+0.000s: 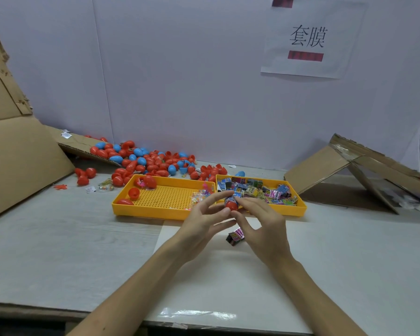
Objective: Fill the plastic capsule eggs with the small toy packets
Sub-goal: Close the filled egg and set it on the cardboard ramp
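- pinches the red capsule half [231, 205] with the left hand [203, 215], thumb and fingertips curled narrow around its shell.
- pushes a blue toy packet [237, 194] into the open mouth with the right hand [262, 219], fingertips closed tight on the packet, thumb apparently under the shell.
- seems only partly inside; sticks out above the rim.
- hangs in the air above the white sheet [228, 275], just in front of the place where the two trays meet.
- lies directly below the hands: one loose packet [235, 236] on the sheet.
- holds many more packets: the right yellow tray [298, 210].
- holds a few red halves and some clear bags: the left yellow tray [141, 210].
- waits behind it, near the wall: a pile of red and blue eggs [146, 162].
- may crumple or jam if pressed at an angle, because the packet looks wide for the mouth.
- may slip and drop from such a small fingertip hold if pushed too hard.
- may not close later if a corner stays over the rim.
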Demonstrator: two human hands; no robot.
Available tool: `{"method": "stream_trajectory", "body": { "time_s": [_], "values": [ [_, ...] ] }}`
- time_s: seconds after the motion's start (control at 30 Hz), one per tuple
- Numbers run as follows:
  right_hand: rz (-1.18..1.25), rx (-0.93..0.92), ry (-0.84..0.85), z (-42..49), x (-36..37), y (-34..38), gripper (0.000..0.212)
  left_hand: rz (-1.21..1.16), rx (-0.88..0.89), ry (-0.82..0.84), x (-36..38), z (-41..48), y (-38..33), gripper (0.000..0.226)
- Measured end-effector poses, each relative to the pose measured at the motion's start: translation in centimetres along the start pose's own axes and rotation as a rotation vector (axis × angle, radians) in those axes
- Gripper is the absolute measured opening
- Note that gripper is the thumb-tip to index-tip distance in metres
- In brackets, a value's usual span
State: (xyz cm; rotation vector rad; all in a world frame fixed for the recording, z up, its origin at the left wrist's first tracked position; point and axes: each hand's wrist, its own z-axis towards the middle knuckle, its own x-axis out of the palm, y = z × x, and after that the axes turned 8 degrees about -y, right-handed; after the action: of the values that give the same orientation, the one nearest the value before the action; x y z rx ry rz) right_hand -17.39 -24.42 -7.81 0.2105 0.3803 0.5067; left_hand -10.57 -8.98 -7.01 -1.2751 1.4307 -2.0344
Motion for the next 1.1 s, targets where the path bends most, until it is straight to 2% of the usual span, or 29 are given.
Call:
{"method": "stream_trajectory", "body": {
  "time_s": [0.33,0.5,0.67,0.77,0.83,0.97,1.1],
  "values": [
    [0.093,0.025,-0.077,-0.18,0.27,-0.47,0.028,0.241,0.235,-0.070,0.26,-0.26,0.42,0.031],
    [0.159,0.093,-0.105,-0.31,0.33,-0.51,0.027,0.263,0.273,-0.063,0.36,-0.36,0.37,0.034],
    [0.146,0.096,-0.100,-0.14,0.27,-0.57,0.027,0.233,0.242,-0.055,0.29,-0.15,0.50,0.036],
    [0.152,0.121,-0.112,-0.06,0.34,-0.55,0.028,0.055,0.111,-0.057,0.31,0.01,0.07,0.044],
    [0.185,0.138,-0.106,-0.09,0.26,-0.44,0.027,-0.010,0.056,-0.081,0.21,0.09,-0.16,0.039],
    [0.224,0.165,-0.082,-0.11,0.09,-0.07,0.021,0.087,0.082,-0.112,-0.04,0.17,0.04,0.026],
    [0.165,0.148,-0.080,-0.14,0.15,-0.12,0.020,0.150,0.125,-0.134,0.18,0.09,0.02,0.035]
  ]
}}
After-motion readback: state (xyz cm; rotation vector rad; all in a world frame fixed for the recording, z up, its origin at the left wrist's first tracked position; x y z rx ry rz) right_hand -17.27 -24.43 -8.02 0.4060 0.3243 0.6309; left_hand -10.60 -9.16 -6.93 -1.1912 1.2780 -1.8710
